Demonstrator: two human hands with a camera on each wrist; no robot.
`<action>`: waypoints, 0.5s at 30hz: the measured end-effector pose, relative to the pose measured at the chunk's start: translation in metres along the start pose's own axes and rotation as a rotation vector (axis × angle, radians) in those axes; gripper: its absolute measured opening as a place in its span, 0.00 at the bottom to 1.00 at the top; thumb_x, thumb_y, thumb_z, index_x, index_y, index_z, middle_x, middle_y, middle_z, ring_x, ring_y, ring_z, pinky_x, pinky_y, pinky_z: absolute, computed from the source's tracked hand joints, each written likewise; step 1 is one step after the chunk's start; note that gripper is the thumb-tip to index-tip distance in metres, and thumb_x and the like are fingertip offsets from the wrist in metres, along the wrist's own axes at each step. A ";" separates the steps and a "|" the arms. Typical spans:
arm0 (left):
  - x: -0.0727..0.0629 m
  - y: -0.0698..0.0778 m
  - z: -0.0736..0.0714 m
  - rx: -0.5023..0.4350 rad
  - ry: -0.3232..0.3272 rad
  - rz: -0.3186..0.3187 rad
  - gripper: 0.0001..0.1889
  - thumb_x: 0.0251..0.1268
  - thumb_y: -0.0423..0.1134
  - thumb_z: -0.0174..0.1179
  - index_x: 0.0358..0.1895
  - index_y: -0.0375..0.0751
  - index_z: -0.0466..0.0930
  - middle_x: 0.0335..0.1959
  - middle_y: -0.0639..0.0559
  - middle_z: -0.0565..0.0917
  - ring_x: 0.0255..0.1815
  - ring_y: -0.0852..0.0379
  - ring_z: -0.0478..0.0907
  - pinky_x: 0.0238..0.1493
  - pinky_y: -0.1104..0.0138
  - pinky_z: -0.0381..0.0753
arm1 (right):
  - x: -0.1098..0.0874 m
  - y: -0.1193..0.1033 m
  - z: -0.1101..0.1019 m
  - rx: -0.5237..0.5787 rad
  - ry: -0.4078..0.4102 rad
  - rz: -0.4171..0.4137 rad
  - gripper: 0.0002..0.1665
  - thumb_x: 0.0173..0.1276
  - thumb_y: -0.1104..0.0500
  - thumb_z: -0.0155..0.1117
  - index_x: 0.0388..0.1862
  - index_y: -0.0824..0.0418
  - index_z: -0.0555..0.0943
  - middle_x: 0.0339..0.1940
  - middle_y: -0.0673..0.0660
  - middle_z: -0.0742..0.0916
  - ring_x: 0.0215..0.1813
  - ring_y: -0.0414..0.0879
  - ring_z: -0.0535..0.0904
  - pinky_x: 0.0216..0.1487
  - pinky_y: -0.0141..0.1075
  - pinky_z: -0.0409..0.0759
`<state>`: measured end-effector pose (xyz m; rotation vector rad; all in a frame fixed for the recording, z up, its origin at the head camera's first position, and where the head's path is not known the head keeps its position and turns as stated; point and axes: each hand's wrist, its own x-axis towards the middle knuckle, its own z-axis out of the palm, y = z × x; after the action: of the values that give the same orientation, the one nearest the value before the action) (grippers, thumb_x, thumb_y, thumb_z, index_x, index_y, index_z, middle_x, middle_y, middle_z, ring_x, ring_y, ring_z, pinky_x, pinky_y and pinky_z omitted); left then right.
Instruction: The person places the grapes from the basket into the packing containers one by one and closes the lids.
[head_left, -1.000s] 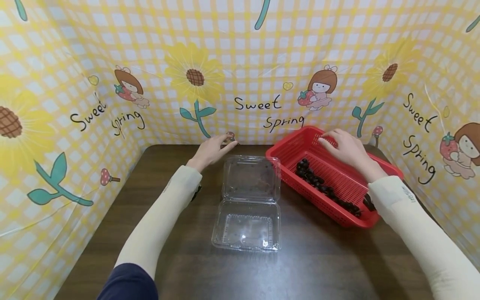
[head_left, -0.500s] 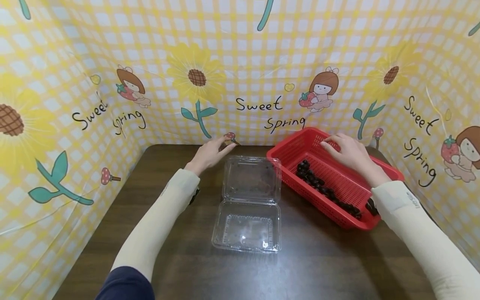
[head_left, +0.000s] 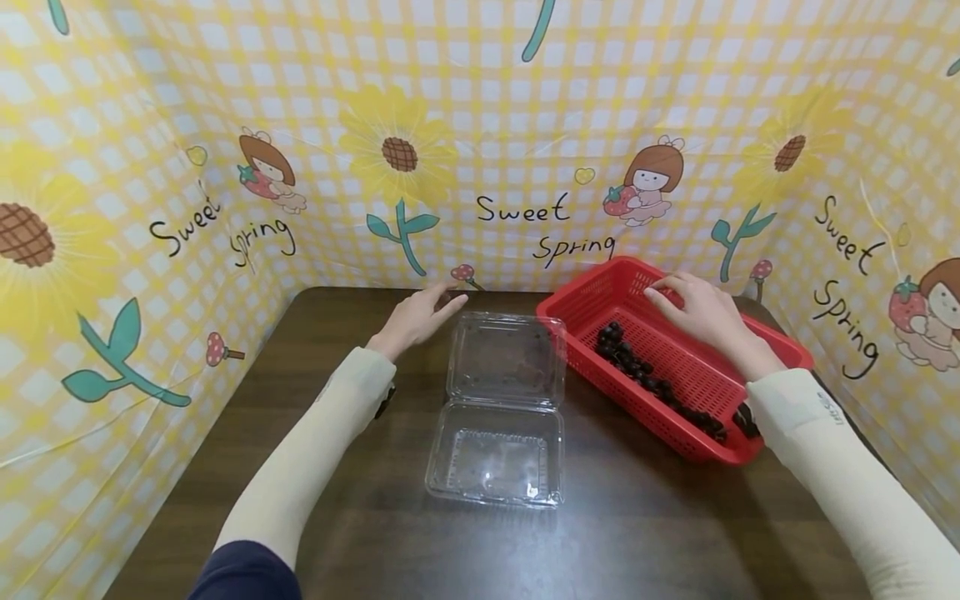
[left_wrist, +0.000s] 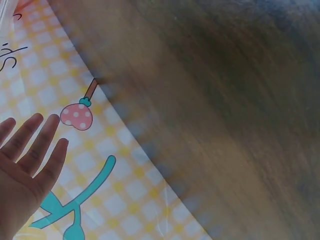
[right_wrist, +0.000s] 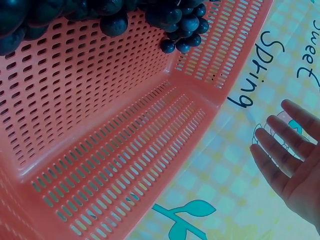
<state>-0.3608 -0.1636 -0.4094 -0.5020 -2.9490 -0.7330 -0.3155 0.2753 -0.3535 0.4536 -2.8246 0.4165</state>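
Note:
My left hand (head_left: 414, 318) hovers over the far part of the table, just left of a clear plastic clamshell box (head_left: 495, 454). Its fingers are spread and hold nothing, as the left wrist view also shows. Over the far right side of a red perforated basket (head_left: 637, 392) hangs my right hand (head_left: 701, 312), its fingers loosely extended and holding nothing. Dark grapes (head_left: 626, 358) lie along the near side of the basket floor; the right wrist view shows a bunch of grapes (right_wrist: 187, 25) close up. The clamshell lies with its lid (head_left: 506, 362) folded back, away from me.
A dark wooden table (head_left: 360, 517) carries everything. A yellow checked cloth (head_left: 450, 83) with printed flowers and lettering walls off the back and both sides. More dark fruit (head_left: 745, 419) shows at the basket's near right end, partly hidden by the right sleeve.
Both hands have drifted slightly nearer to me, and the left has also shifted a little left. The basket, grapes and clamshell keep their places; the whole head view has shifted slightly.

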 end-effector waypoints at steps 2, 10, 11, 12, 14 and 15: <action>-0.001 -0.001 0.001 -0.007 -0.002 -0.013 0.37 0.61 0.74 0.30 0.69 0.59 0.58 0.57 0.50 0.76 0.52 0.51 0.75 0.53 0.52 0.73 | -0.001 0.000 -0.001 0.000 -0.002 0.000 0.30 0.70 0.36 0.44 0.53 0.57 0.78 0.60 0.62 0.76 0.53 0.60 0.76 0.42 0.58 0.75; -0.005 -0.006 0.004 -0.020 0.009 -0.018 0.37 0.61 0.73 0.30 0.68 0.59 0.58 0.56 0.51 0.76 0.52 0.51 0.75 0.53 0.52 0.73 | -0.004 0.001 -0.006 -0.004 -0.013 0.007 0.31 0.70 0.35 0.42 0.54 0.56 0.77 0.61 0.62 0.75 0.55 0.61 0.74 0.44 0.59 0.73; -0.006 -0.007 0.004 -0.019 0.007 -0.016 0.37 0.62 0.73 0.30 0.68 0.59 0.58 0.57 0.51 0.76 0.53 0.51 0.75 0.53 0.52 0.73 | -0.004 0.001 -0.007 -0.003 -0.012 0.005 0.31 0.70 0.35 0.42 0.54 0.56 0.77 0.61 0.62 0.76 0.55 0.61 0.75 0.43 0.59 0.74; -0.006 -0.007 0.004 -0.020 0.003 -0.014 0.37 0.62 0.73 0.30 0.69 0.58 0.58 0.57 0.51 0.76 0.53 0.50 0.74 0.53 0.52 0.72 | -0.005 0.002 -0.007 -0.003 -0.011 0.004 0.31 0.70 0.35 0.42 0.54 0.56 0.77 0.60 0.61 0.76 0.54 0.60 0.75 0.43 0.59 0.74; -0.006 -0.008 0.005 -0.016 -0.005 -0.005 0.38 0.62 0.73 0.30 0.69 0.56 0.58 0.58 0.49 0.76 0.54 0.49 0.74 0.54 0.51 0.72 | -0.005 0.003 -0.009 -0.004 -0.013 0.002 0.32 0.70 0.35 0.42 0.54 0.56 0.77 0.59 0.61 0.77 0.53 0.60 0.76 0.42 0.58 0.74; -0.006 -0.008 0.005 -0.013 -0.009 -0.001 0.38 0.62 0.73 0.30 0.69 0.55 0.58 0.58 0.49 0.75 0.54 0.49 0.74 0.55 0.51 0.71 | -0.006 0.003 -0.009 -0.005 -0.012 0.002 0.32 0.70 0.35 0.42 0.54 0.56 0.77 0.58 0.60 0.77 0.53 0.60 0.76 0.41 0.58 0.74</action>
<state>-0.3574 -0.1696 -0.4187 -0.5065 -2.9547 -0.7519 -0.3096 0.2826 -0.3474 0.4543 -2.8375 0.4080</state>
